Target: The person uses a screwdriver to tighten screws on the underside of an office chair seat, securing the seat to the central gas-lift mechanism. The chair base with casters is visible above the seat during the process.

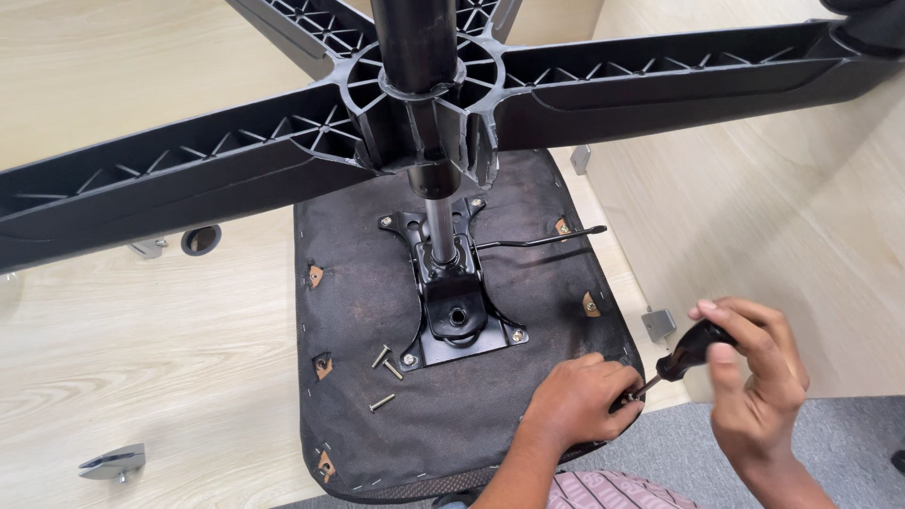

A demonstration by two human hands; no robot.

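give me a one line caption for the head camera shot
Left hand steadies a screw while right hand turns a screwdriver at the edge of an upturned chair seat.

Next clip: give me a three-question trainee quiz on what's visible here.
1. True or false: the right hand holds a black-handled screwdriver.
2. How many loose bolts lie on the seat underside near the metal plate?
3. Where is the left hand? A) at the seat's edge, at the screwdriver tip B) on the star base

Key: 1 true; 2 three; 3 A
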